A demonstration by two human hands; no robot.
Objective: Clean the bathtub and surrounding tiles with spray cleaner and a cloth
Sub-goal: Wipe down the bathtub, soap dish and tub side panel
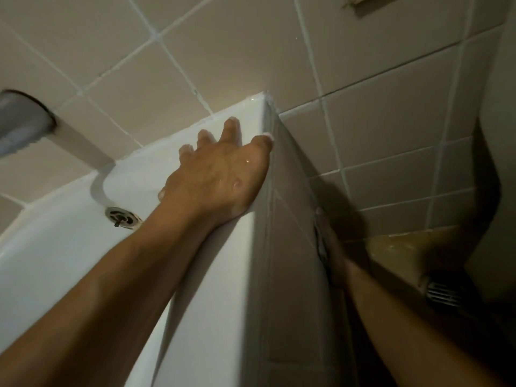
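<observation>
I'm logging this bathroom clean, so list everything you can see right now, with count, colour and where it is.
Bathtub: one, white, lower left, rim running to the wall corner.
Tub drain: one, metal, inside the tub at left.
Spout: one, grey, far left on the wall.
Wall tiles: many, beige with white grout, above and right.
Tub side panel: tiled, grey-beige, centre.
Floor drain: one, metal, lower right in shadow.
Left hand: wet, flat on the tub rim.
Right hand: shadowed, against the side panel; any cloth cannot be made out.

One head view, tilted, looks down close over the tub rim (pixel 195 289). It faces the tiled corner (pixel 279 65).
</observation>
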